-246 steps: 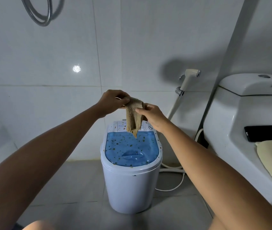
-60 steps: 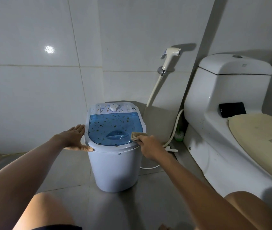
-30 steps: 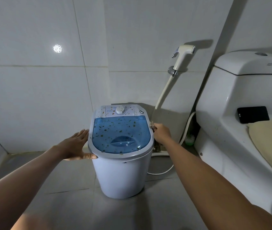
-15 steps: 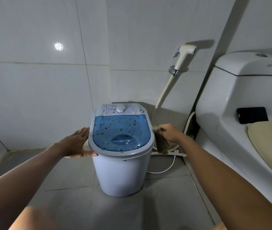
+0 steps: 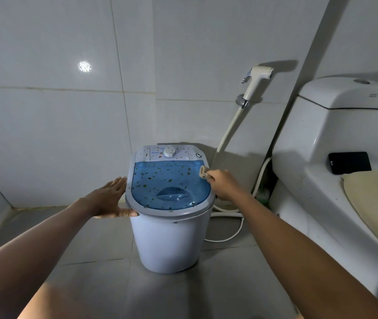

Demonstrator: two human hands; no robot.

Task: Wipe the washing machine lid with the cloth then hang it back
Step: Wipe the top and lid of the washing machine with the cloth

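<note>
Now the left hand (image 5: pixel 108 199), fingers straight, is pressing flat against the side of the washing machine lid (image 5: pixel 169 187), seemingly steadying the machine. The right hand (image 5: pixel 222 184) is pinching the bunched cloth (image 5: pixel 204 172) at the lid's far right corner; half a second ago that cloth was dangling off beside the rim.

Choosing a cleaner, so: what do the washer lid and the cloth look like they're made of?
Lid: seemingly translucent blue plastic, glossy, in a grey plastic rim; it shows highlights. Cloth: tan woven fabric, matte, bunched softly in the right hand.
</note>
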